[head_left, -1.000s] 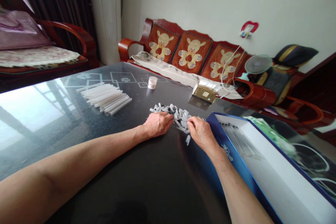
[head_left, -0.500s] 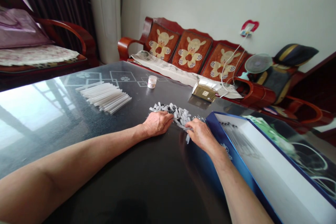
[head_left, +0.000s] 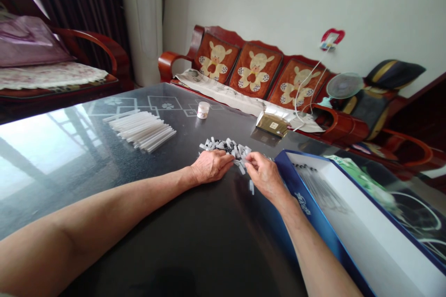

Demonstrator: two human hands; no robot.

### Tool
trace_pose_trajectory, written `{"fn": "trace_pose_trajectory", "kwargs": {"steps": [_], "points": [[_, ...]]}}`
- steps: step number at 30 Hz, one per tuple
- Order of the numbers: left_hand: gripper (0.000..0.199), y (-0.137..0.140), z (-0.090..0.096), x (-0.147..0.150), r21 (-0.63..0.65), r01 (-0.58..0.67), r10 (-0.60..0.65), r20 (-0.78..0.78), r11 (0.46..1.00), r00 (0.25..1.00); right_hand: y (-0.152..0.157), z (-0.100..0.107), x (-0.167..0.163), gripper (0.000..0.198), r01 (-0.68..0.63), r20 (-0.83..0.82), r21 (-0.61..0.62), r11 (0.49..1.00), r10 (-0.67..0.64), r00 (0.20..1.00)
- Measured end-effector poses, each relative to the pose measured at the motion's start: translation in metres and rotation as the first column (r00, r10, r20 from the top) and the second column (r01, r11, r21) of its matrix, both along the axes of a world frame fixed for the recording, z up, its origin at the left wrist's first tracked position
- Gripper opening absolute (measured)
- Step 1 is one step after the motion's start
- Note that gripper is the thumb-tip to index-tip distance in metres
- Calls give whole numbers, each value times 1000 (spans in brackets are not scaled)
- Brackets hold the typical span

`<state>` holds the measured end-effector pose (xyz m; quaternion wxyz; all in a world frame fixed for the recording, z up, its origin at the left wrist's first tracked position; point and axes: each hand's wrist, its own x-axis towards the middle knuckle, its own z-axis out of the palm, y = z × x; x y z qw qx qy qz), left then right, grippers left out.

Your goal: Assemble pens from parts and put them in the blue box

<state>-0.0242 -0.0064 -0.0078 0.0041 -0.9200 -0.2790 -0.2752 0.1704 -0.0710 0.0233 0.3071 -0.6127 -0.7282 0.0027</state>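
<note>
A heap of small white and black plastic pieces (head_left: 227,145) lies on the dark glossy table (head_left: 195,232). At the near side of the heap, my left hand (head_left: 212,166) rests with its fingers closed together; whatever they hold is hidden. My right hand (head_left: 263,174) is at the heap's right end, thumb and fingers pinched at some pale pieces too small to make out. One loose white piece (head_left: 251,187) sits on the table below the right fingers. To the left is a row of long white tubes (head_left: 141,130).
On the right stands a blue box (head_left: 299,195) with a white inside, holding several thin clear rods with black ends (head_left: 317,185). A small white jar (head_left: 203,110) and a gold tissue box (head_left: 272,124) stand farther back. Beyond the table is a wooden sofa (head_left: 219,32).
My left hand has shifted slightly right along the heap. My right hand has drawn a little up, away from the loose white piece, and its fingers have moved towards the left hand.
</note>
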Motion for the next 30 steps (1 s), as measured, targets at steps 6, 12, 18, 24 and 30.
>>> {"fn": "trace_pose_trajectory", "kwargs": {"steps": [6, 12, 18, 24, 30], "points": [[33, 1, -2, 1, 6, 13, -13, 0, 1000, 1000, 0, -3, -4, 10, -61, 43, 31, 998, 60, 997], [31, 2, -3, 0, -14, 54, -54, -6, 998, 999, -2, -3, -13, 10, -103, 25, 47, 994, 102, 994], [31, 4, -5, -2, -25, 70, -67, 103, 997, 992, 3, -9, -8, 15, -114, -392, -66, 991, 79, 916], [32, 4, -3, -1, 18, 93, -95, 121, 995, 988, 1, -1, -9, 26, -158, -629, -178, 971, 11, 777], [34, 2, -1, 0, 46, 68, -70, 39, 997, 997, -1, -1, -10, 24, -88, -527, -160, 983, -10, 850]]}}
